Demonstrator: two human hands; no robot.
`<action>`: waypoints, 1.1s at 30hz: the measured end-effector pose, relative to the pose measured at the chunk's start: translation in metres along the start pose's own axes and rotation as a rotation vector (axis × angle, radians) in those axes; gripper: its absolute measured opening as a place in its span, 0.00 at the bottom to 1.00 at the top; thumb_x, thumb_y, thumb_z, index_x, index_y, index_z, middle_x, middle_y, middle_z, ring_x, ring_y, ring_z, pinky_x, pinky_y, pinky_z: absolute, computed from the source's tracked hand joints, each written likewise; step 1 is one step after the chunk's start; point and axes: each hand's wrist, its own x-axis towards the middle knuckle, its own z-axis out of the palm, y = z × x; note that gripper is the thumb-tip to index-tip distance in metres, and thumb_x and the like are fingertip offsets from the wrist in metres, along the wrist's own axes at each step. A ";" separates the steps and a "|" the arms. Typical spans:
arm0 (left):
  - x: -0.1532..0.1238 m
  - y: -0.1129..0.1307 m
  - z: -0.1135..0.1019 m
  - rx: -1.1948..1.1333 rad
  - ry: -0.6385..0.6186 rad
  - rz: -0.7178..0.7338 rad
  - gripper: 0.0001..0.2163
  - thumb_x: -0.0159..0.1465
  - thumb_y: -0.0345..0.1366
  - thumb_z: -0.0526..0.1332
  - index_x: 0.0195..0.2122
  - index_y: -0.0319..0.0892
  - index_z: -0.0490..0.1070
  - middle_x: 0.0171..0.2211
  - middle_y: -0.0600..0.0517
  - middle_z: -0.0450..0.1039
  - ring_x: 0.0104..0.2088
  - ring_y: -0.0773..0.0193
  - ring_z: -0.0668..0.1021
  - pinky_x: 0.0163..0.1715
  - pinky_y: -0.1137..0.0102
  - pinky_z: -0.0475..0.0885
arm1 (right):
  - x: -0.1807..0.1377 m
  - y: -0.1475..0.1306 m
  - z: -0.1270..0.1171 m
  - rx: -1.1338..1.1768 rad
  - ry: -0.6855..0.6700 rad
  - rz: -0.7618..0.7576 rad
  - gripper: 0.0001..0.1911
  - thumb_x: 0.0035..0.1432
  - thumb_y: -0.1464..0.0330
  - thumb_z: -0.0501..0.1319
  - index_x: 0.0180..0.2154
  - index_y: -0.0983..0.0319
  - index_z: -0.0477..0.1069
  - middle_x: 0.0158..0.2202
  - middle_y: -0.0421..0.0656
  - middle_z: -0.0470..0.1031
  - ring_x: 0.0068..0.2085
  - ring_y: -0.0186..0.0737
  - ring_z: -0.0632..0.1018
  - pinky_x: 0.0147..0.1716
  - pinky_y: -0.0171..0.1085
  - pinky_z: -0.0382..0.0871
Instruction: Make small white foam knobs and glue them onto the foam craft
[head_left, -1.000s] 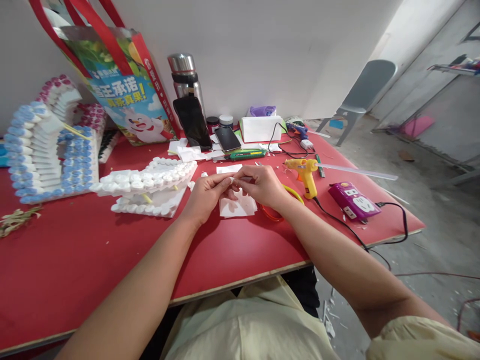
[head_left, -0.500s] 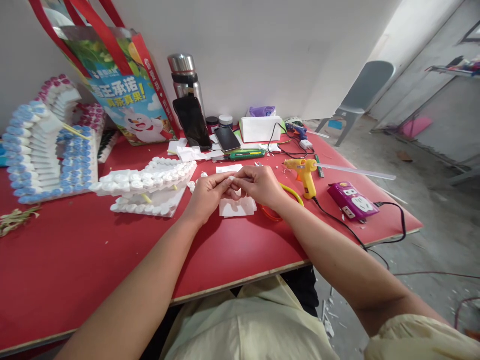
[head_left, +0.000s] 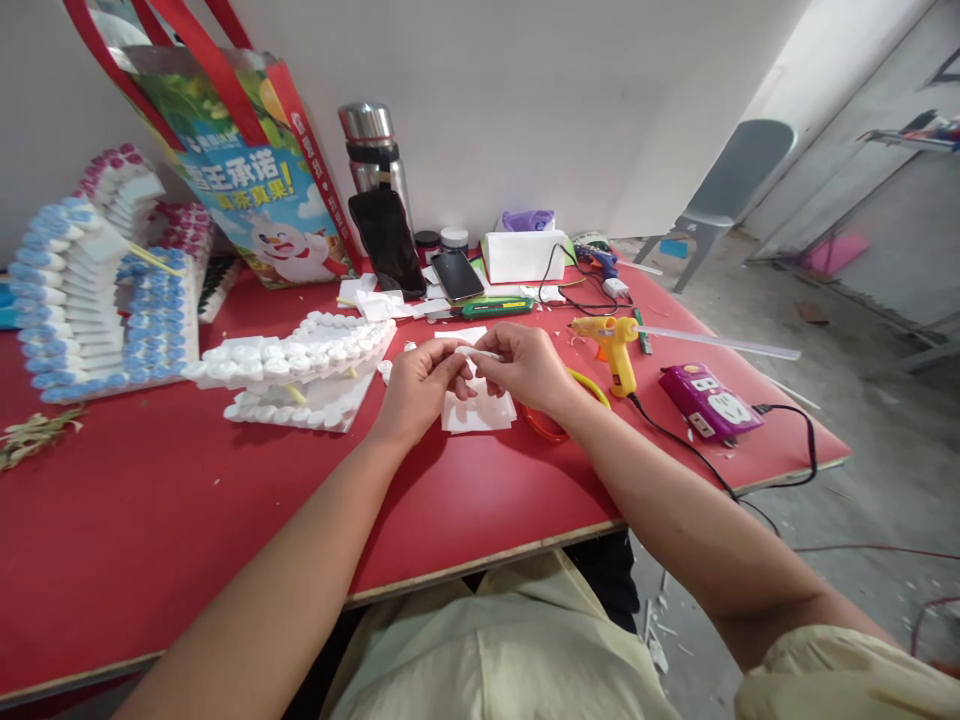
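Between my fingertips is a small strip of white paper (head_left: pixel 480 354), pinched from both sides. My left hand (head_left: pixel 424 385) grips its left end, and my right hand (head_left: pixel 529 368) has the other end between thumb and fingers. Below them, white paper pieces (head_left: pixel 480 415) lie on the red table (head_left: pixel 465 490). Left of my hands stands a white model built of small rolled pieces (head_left: pixel 300 350). Yellow-and-red handled pliers or scissors (head_left: pixel 592 385) lie partly hidden behind my right wrist.
A yellow glue gun (head_left: pixel 619 350) with a clear stick and a purple power socket (head_left: pixel 709 400) sit at right. Behind are a green cutter (head_left: pixel 495 307), phones (head_left: pixel 386 245), a steel flask (head_left: pixel 371 150) and a paper bag (head_left: pixel 262 180). A blue-and-white model (head_left: pixel 60 300) stands far left.
My hands have drawn slightly apart, and more of the white paper strip now shows between the fingers. The view has shifted a little.
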 end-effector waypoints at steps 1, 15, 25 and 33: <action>0.000 -0.001 0.000 -0.013 0.008 0.000 0.15 0.61 0.48 0.69 0.40 0.40 0.80 0.28 0.52 0.74 0.22 0.69 0.74 0.27 0.71 0.74 | -0.001 0.000 0.002 0.000 0.006 -0.013 0.15 0.61 0.55 0.65 0.33 0.61 0.71 0.26 0.41 0.78 0.22 0.35 0.77 0.23 0.33 0.68; 0.000 -0.006 -0.006 0.143 0.076 0.132 0.10 0.60 0.44 0.70 0.37 0.43 0.81 0.34 0.50 0.80 0.36 0.61 0.78 0.40 0.69 0.72 | -0.005 -0.006 -0.001 -0.048 -0.017 -0.136 0.12 0.65 0.60 0.63 0.32 0.61 0.70 0.27 0.40 0.78 0.22 0.34 0.78 0.26 0.33 0.68; -0.001 -0.011 0.011 -0.169 0.238 -0.071 0.11 0.54 0.41 0.74 0.30 0.40 0.77 0.26 0.54 0.73 0.27 0.70 0.70 0.30 0.73 0.66 | -0.006 -0.006 0.014 -0.345 0.103 -0.209 0.05 0.63 0.72 0.58 0.33 0.62 0.71 0.27 0.43 0.78 0.28 0.38 0.78 0.30 0.34 0.64; 0.000 -0.009 0.005 -0.212 0.162 -0.129 0.10 0.54 0.41 0.74 0.31 0.39 0.82 0.28 0.51 0.76 0.25 0.71 0.69 0.30 0.72 0.67 | -0.003 -0.002 0.006 -0.209 0.032 -0.129 0.03 0.63 0.71 0.61 0.34 0.62 0.72 0.29 0.42 0.80 0.27 0.36 0.79 0.29 0.33 0.68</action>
